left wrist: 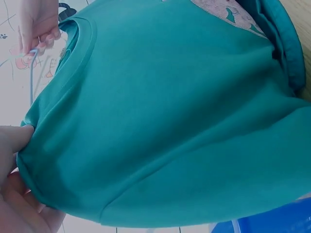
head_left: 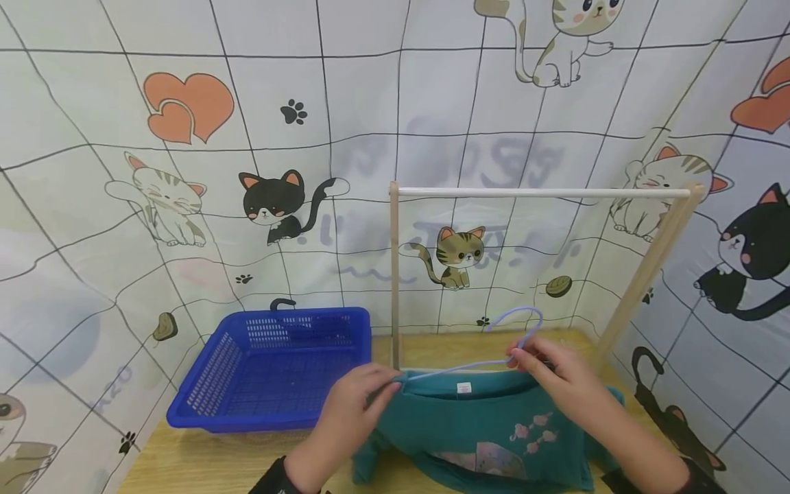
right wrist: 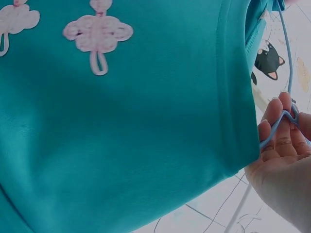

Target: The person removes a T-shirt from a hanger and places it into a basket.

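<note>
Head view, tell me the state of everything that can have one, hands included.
Rack, standing upright
Basket, upright, top uncovered
Shirt, rumpled, off the rack
Hanger, off the rack, held at the shirt's neckline
Left hand, gripping the shirt near its neckline
Right hand, pinching the hanger below its hook

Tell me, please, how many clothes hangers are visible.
1: the thin, hooked, pale-blue hanger, held in the right hand at the neck of the teal fabric shirt. Others may be hidden.
</note>
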`<state>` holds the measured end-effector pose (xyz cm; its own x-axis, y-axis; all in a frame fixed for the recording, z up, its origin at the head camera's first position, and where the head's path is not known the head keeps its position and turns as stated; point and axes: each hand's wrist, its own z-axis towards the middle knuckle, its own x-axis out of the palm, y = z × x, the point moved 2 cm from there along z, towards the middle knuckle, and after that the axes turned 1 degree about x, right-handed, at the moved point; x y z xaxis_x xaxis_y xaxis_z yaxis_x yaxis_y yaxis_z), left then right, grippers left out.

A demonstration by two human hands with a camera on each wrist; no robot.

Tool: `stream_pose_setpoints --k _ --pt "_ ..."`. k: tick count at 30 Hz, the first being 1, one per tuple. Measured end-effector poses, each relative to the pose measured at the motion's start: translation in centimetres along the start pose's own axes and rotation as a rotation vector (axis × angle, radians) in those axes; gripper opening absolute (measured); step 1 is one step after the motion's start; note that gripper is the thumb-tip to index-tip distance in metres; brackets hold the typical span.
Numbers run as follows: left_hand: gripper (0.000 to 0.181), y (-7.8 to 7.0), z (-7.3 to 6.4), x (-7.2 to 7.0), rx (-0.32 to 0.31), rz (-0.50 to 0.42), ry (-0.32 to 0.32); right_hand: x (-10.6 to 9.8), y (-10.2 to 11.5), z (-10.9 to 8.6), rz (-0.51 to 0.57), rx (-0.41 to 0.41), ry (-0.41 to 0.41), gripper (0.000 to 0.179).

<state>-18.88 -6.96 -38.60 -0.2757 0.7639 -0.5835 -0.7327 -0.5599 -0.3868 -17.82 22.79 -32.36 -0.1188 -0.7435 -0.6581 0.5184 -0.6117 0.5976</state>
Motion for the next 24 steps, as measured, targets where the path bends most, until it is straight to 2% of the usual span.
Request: stream_pose_setpoints --k 10,13,20,24 --pt "0.016 0.2 0.0 -0.3 -0.101 -0.058 0.007 -1.1 -0.8 -0.2 -0.006 -0.03 -0.065 0.015" --pt "0.018 0.3 0.0 -0.4 -0.108 -0.079 0.0 -1.3 -0.9 -0.3 0.0 -0.043 -0.077 0.016" --pt "0.013 0.8 0.0 -0.7 -0.074 -0.103 -0.062 -1.8 -0.9 -0.5 0.003 -0.021 -0.078 0.016" --pt "0.012 0.9 0.0 -0.7 -0.107 -0.137 -0.073 -2.1 -0.9 -0.5 0.015 -0.021 -0.082 0.017"
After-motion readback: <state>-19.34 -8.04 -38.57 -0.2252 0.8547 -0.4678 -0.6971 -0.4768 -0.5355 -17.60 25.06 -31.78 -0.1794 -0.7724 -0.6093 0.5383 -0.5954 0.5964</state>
